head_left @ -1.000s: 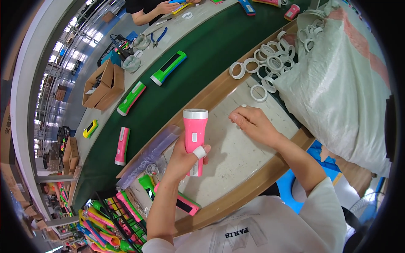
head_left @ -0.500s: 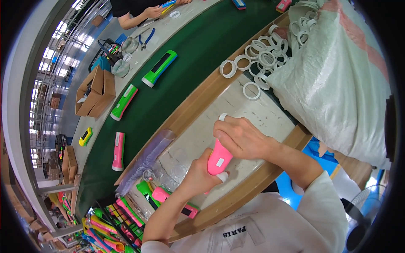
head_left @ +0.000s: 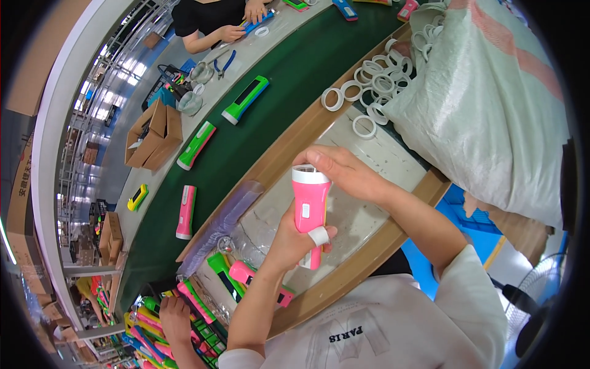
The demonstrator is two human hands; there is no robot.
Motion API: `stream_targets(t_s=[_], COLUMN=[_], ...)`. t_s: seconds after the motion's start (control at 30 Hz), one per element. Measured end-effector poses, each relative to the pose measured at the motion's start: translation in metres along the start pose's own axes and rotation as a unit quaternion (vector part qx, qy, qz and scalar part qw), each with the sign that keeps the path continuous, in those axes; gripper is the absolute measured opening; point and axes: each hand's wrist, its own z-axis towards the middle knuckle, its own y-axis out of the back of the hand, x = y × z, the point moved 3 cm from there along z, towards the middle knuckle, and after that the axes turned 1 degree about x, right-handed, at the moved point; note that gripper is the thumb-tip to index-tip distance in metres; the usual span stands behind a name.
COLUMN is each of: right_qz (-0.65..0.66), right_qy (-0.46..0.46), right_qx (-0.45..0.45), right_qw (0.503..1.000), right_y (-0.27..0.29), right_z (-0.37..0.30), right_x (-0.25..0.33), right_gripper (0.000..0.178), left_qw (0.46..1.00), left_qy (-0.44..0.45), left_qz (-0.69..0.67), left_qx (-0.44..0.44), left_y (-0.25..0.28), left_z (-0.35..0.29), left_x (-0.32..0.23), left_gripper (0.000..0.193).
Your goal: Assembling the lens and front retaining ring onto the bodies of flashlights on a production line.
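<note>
Upright in front of my body, a pink flashlight (head_left: 311,206) has its white-rimmed head uppermost and a white switch showing. My left hand (head_left: 294,241) is closed round its handle, with a white wrap on the thumb. Over the flashlight's head bends my right hand (head_left: 335,167), its fingers at the white rim and partly hidden behind it. Left of my left forearm, a pink flashlight (head_left: 243,272) and a green flashlight (head_left: 224,273) lie on the worktable (head_left: 356,215).
White rings (head_left: 384,83) lie heaped beside a large white woven sack (head_left: 479,117). Several flashlights rest on the green conveyor belt (head_left: 246,138) behind a wooden edge. Another person's hand (head_left: 176,317) reaches over a filled basket at lower left; a co-worker (head_left: 212,27) handles a blue flashlight across the belt.
The pink flashlight has turned from tilted, head hidden, to upright with its white rim showing. My right hand has moved left and up over it. Another person's hand has appeared at lower left.
</note>
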Motion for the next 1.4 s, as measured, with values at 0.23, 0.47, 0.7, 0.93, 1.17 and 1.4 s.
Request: stream_targets(t_s=[0.23, 0.47, 0.7, 0.93, 1.17, 1.4], right_qz=[0.378, 0.499, 0.469, 0.204, -0.526, -0.612], right_qy=[-0.065, -0.010, -0.068, 0.004, 0.032, 0.006], right_qx=[0.002, 0.058, 0.031, -0.095, -0.219, -0.214], right_qw=[0.924, 0.865, 0.880, 0.974, 0.821, 0.762], right_y=[-0.021, -0.043, -0.039, -0.003, 0.068, 0.071], right_z=[-0.029, -0.063, -0.074, 0.000, 0.048, 0.077], right_x=[0.018, 0.048, 0.023, 0.005, -0.057, -0.100], right_gripper=[0.054, 0.041, 0.039, 0.053, 0.043, 0.026], left_qw=[0.975, 0.898, 0.956, 0.949, 0.745, 0.680], left_qy=[0.013, 0.015, 0.067, -0.158, -0.385, -0.190], left_qz=[-0.204, -0.349, -0.245, 0.241, 0.462, 0.675], left_qx=[0.087, 0.269, 0.146, -0.127, -0.289, -0.214], left_y=[-0.030, -0.078, -0.066, 0.023, 0.076, 0.057], left_z=[-0.023, -0.073, -0.072, 0.011, 0.030, -0.026], left_x=[0.017, 0.027, 0.032, -0.008, -0.063, 0.035], left_gripper=[0.039, 0.037, 0.017, 0.044, 0.061, 0.053])
